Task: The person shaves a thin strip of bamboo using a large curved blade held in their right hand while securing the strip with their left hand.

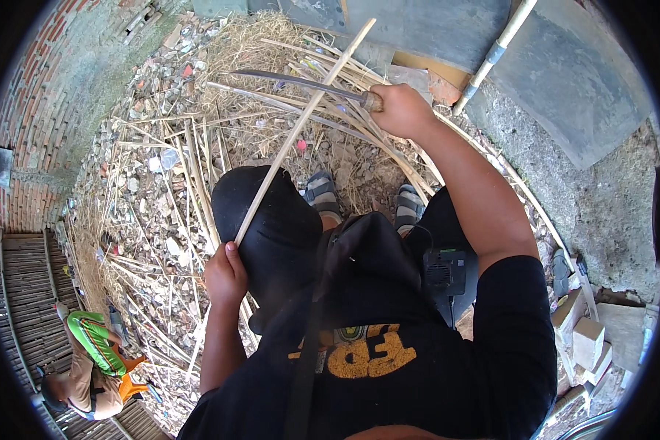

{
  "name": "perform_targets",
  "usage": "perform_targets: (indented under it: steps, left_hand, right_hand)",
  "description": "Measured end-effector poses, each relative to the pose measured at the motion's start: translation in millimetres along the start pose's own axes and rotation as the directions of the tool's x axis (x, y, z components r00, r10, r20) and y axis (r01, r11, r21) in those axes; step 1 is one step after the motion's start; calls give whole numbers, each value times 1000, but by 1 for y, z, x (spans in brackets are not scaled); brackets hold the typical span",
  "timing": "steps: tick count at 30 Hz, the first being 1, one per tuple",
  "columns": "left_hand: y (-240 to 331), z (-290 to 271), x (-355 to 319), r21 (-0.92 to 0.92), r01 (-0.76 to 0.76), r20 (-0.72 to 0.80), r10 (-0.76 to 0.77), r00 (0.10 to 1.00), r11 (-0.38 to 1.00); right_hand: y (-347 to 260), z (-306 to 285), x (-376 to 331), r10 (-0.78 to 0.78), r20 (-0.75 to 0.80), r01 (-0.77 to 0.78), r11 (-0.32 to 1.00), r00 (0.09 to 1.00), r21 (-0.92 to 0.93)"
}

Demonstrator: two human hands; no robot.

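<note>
My left hand grips the lower end of a long pale bamboo strip, its thumb laid along it. From there the strip slants up to the right, passing over my black-clad left knee. My right hand is wrapped round the wooden handle of a long knife. The narrow dark blade points left and crosses the upper part of the strip; whether its edge touches the strip is hard to tell. Several more bamboo strips lie on the ground behind and below the knife.
Rubble and shavings cover the ground, with a heap of curly shavings at the far side. A brick wall rises on the left. Grey sheets and a pole lean at right. Another person sits at lower left.
</note>
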State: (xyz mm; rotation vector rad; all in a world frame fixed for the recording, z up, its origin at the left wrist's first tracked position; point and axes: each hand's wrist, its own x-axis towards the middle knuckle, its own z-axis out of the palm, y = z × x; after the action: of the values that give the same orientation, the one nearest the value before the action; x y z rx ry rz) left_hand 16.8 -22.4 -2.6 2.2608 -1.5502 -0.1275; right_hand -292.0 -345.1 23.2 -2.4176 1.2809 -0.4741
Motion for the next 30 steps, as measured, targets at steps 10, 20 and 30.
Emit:
perform_targets:
  steps: [10,20,30]
  left_hand:
    - [-3,1,2,-72,8,19,-7,1000,997]
    - [-6,-4,0,-11,8,42,-8,999,1000]
    - [4,-13,1,117,1,71,-9,997,993]
  right_hand:
    - [-21,1,-2,-62,148,70,996,987,-47]
    - [-34,11,-13,-151,177,163,985,973,-55]
    - [21,26,2,-51,-24,51,998,998,-25]
